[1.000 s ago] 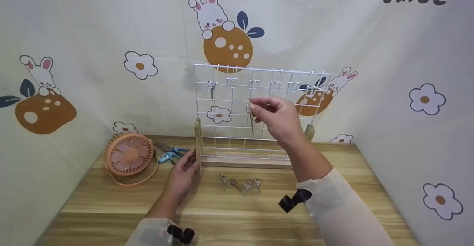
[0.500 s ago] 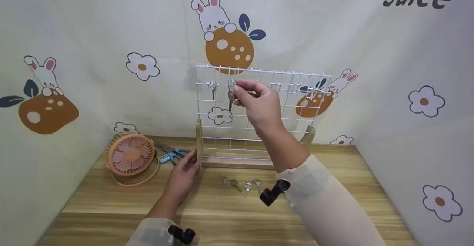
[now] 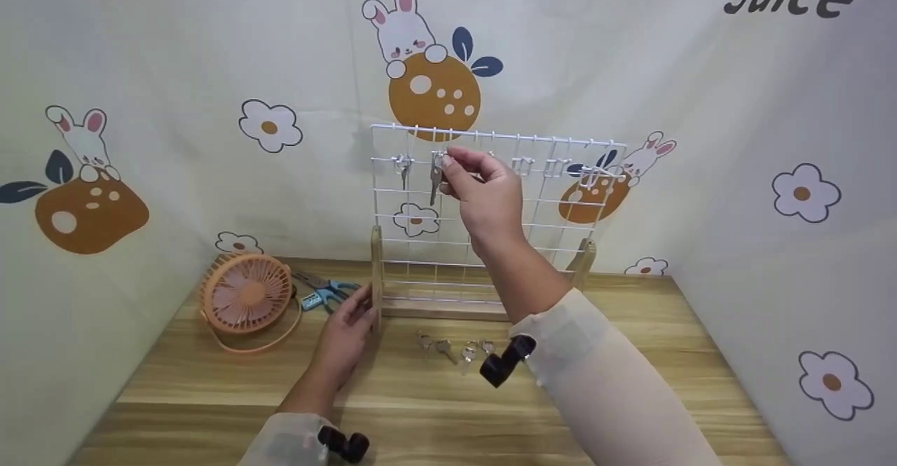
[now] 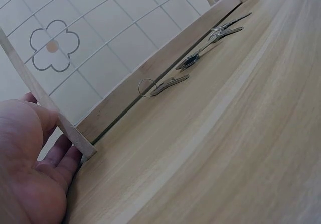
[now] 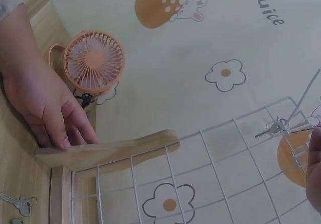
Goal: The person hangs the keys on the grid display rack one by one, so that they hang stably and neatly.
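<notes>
My right hand (image 3: 492, 203) pinches a key (image 3: 435, 186) near its top between thumb and fingertips. The key hangs down in front of the second hook (image 3: 439, 155) from the left on a white wire grid rack (image 3: 483, 245). Whether its ring is over the hook is hidden by the fingers. Another key (image 3: 404, 174) hangs on the leftmost hook. My left hand (image 3: 345, 336) holds the rack's left wooden post (image 3: 377, 270) low down, its thumb and fingers against the post in the left wrist view. Several loose keys (image 3: 446, 349) lie on the table before the rack.
An orange fan (image 3: 249, 292) stands at the left of the wooden table (image 3: 420, 417). Blue-handled pliers (image 3: 326, 291) lie between fan and rack. More hooks (image 3: 556, 166) run along the grid to the right. Patterned cloth (image 3: 308, 45) hangs behind.
My right hand has moved left and up with the key, from the middle of the grid to the second hook. The left hand stays on the post.
</notes>
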